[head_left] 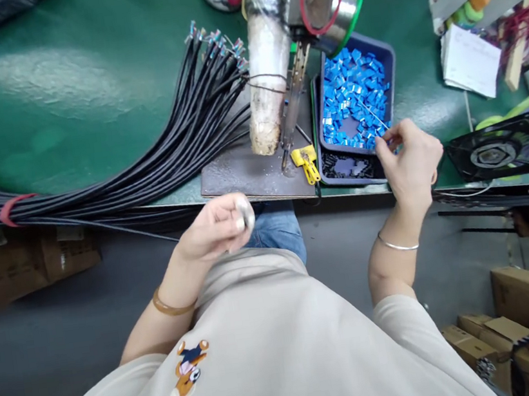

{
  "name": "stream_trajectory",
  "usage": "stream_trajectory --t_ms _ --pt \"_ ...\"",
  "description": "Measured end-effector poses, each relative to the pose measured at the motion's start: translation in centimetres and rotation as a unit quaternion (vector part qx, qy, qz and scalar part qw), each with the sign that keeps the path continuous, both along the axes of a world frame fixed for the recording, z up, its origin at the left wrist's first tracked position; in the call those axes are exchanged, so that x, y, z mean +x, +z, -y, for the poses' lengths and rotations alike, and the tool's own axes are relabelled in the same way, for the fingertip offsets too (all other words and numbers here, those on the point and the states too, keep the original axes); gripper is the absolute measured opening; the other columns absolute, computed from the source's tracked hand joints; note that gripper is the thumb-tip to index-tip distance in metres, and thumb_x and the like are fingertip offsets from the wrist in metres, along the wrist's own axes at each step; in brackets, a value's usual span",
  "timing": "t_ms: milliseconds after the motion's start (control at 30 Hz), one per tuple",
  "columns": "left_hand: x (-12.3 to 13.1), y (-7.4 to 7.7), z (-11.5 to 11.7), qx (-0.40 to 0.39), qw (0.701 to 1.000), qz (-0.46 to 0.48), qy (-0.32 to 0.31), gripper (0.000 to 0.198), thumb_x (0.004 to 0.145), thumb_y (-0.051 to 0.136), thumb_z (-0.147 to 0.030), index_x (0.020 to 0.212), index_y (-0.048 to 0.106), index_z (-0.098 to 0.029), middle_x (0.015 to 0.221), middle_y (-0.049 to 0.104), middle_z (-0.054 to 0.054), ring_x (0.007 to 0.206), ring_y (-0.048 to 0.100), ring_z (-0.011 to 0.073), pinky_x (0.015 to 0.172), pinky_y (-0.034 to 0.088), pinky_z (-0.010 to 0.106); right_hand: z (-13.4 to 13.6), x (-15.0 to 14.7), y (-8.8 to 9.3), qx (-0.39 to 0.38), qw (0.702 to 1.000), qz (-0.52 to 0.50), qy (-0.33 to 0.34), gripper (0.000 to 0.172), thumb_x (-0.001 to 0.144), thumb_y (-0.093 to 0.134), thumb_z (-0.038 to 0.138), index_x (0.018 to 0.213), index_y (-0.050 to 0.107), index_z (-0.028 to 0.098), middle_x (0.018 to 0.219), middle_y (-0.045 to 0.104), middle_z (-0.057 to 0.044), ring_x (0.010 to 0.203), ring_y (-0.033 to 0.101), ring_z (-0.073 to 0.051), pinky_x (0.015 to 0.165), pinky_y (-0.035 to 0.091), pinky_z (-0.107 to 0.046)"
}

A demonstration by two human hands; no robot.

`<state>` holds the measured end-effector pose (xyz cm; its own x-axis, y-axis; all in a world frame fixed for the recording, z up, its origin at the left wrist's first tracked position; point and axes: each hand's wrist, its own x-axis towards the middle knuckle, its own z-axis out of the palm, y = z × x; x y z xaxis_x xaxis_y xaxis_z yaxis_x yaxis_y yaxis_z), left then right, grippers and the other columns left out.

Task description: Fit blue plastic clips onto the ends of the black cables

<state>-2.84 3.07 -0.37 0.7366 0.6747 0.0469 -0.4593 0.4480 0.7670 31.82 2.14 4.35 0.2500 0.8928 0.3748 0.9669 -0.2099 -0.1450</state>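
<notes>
1. Currently, in the head view, the person's two hands are well apart, either side of the lap at the near edge of the green table (101, 109).
2. The left hand (208, 231) has its fingers curled in front of the table edge; a small silvery thing (246, 213) shows at the fingertips, too blurred to name, and whether it is gripped or worn I cannot tell.
3. The right hand (408, 159) brings thumb and forefinger close together at the near right corner of the upper tray (390, 64). A thin pale rod (373, 112) slants over the tray from beside these fingers; I cannot tell whether they grip it.
4. Loose blue pieces (352, 89) lie in the upper tray, which overlaps a lower tray (360, 180) holding small black pieces (343, 165).
5. Left of the trays, a yellow clip (306, 161) rests on a flat board (242, 175).
6. Black cables (145, 178) with stripped, coloured ends (215, 42) sweep leftward, bound by a red band (11, 210).
7. Above the board hang a white wrapped tube (263, 62) and a narrow metal bar (295, 103).
</notes>
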Motion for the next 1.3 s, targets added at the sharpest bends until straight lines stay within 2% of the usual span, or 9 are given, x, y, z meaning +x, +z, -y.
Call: stream_trajectory --t_ms 100,267,400,500,600,700,767,1000,1300 --pt "0.7 -0.5 0.3 -0.099 0.99 -0.036 0.097 0.023 0.075 0.075 -0.03 0.081 0.055 -0.019 0.056 0.052 -0.006 0.033 0.028 0.0012 0.029 0.017 0.015 -2.6 1.5 -1.1 -0.047 0.998 -0.033 0.015 0.016 0.079 0.072 0.032 0.07 0.061 0.024 0.07 0.062 -0.001 0.065 0.052 -0.013 0.066 0.035 -0.032" --pt "2.4 -0.4 0.4 -0.075 0.981 -0.082 0.161 0.025 0.076 0.075 -0.033 0.087 0.061 -0.015 0.063 0.06 -0.002 0.034 0.031 0.0005 0.032 0.015 0.018 -4.3 1.7 -1.5 -0.078 0.994 -0.072 0.028 0.015 0.071 0.077 0.023 0.065 0.063 0.022 0.067 0.062 -0.002 0.059 0.049 -0.012 0.066 0.034 -0.034" --pt "3.1 -0.3 0.3 -0.056 0.976 -0.105 0.182 0.022 0.077 0.075 -0.031 0.083 0.061 -0.014 0.06 0.06 -0.002 0.036 0.032 -0.0001 0.034 0.017 0.018 -3.5 0.5 -1.2 0.065 0.993 -0.094 0.018 0.022 0.067 0.075 0.012 0.061 0.056 0.023 0.063 0.056 0.001 0.059 0.049 -0.012 0.067 0.037 -0.033" --pt "3.6 -0.1 0.3 -0.043 0.972 -0.122 0.194 0.018 0.078 0.072 -0.027 0.079 0.061 -0.013 0.059 0.06 -0.002 0.038 0.033 -0.0004 0.036 0.019 0.016 -1.6 -1.7 -0.7 0.167 0.978 -0.12 0.023 0.012 0.077 0.063 0.013 0.073 0.057 0.023 0.078 0.063 0.0 0.064 0.055 -0.013 0.06 0.043 -0.029" --pt "4.3 0.0 0.2 -0.025 0.97 -0.124 0.206 0.013 0.077 0.07 -0.021 0.076 0.059 -0.013 0.055 0.058 -0.003 0.041 0.039 0.0007 0.038 0.026 0.015 0.7 -5.0 -0.4 0.207 0.959 -0.187 0.046 0.011 0.082 0.064 0.02 0.076 0.055 0.021 0.078 0.063 0.001 0.059 0.06 -0.01 0.051 0.046 -0.025" --pt "4.9 -0.1 0.0 0.0 0.967 -0.133 0.216 0.01 0.076 0.068 -0.016 0.074 0.059 -0.014 0.053 0.055 -0.004 0.045 0.045 0.0023 0.043 0.034 0.014 2.8 -8.8 -0.7 0.16 0.887 -0.412 0.133 0.018 0.078 0.073 0.022 0.076 0.055 0.019 0.077 0.065 0.002 0.061 0.066 -0.011 0.056 0.056 -0.026" --pt "5.3 -0.3 0.0 0.018 0.964 -0.148 0.219 0.008 0.075 0.067 -0.015 0.074 0.059 -0.014 0.054 0.054 -0.005 0.047 0.046 0.0027 0.046 0.036 0.014 3.7 -11.0 -1.3 0.125 0.862 -0.458 0.18 0.014 0.08 0.071 0.02 0.077 0.058 0.019 0.086 0.069 -0.001 0.071 0.07 -0.013 0.064 0.059 -0.028" --pt "5.6 -0.4 0.2 0.069 0.957 -0.183 0.213 0.007 0.078 0.063 -0.015 0.074 0.057 -0.014 0.054 0.05 -0.005 0.048 0.043 0.0023 0.047 0.035 0.013 4.3 -14.7 -3.6 0.224 0.903 -0.246 0.272 0.021 0.079 0.071 0.006 0.09 0.067 0.022 0.092 0.073 0.0 0.087 0.07 -0.014 0.08 0.059 -0.03" --pt "5.5 0.6 -0.3 0.05 0.955 -0.194 0.217 0.009 0.076 0.062 -0.011 0.067 0.06 -0.012 0.054 0.054 -0.004 0.045 0.046 0.0014 0.044 0.036 0.011 3.6 -14.6 -4.7 0.17 0.881 -0.363 0.251 0.008 0.087 0.061 0.013 0.088 0.06 0.021 0.098 0.073 -0.003 0.092 0.072 -0.016 0.077 0.06 -0.032"
